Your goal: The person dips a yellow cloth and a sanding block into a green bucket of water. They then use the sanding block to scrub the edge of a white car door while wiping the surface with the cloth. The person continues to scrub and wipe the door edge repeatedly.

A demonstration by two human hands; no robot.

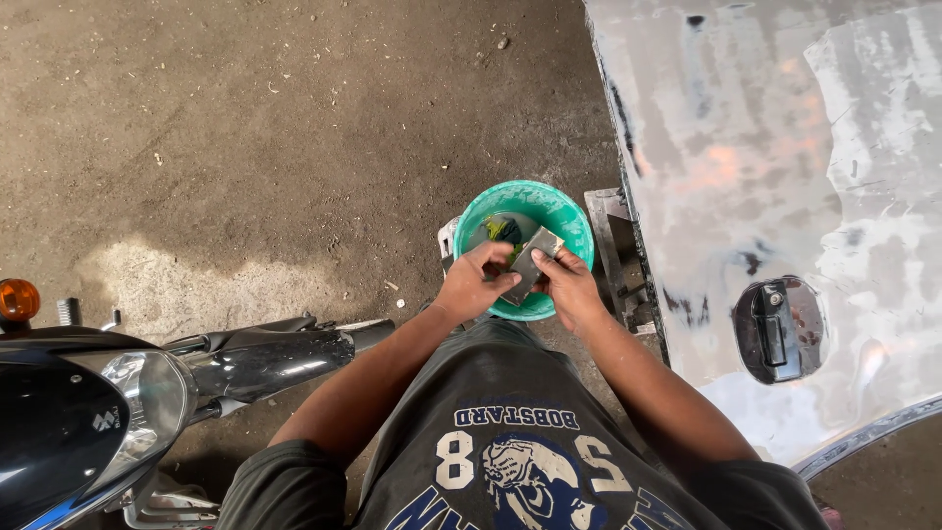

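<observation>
Both my hands meet over a green bucket [569, 218] that stands on the dirt floor. My left hand [474, 283] and my right hand [567, 287] together grip a small grey folded sheet, like sandpaper [533, 263], held tilted above the bucket's near rim. Inside the bucket lies murky water with a dark green and yellow rag or scrap [502, 231]. My forearms reach forward from a dark grey printed shirt.
A sanded grey-white car door panel [785, 177] with a recessed dark handle [778, 329] fills the right side. A black motorcycle [118, 402] with an orange indicator [18, 299] stands at lower left. Metal brackets [610, 236] sit beside the bucket. Bare dirt floor [255, 128] stretches left and ahead.
</observation>
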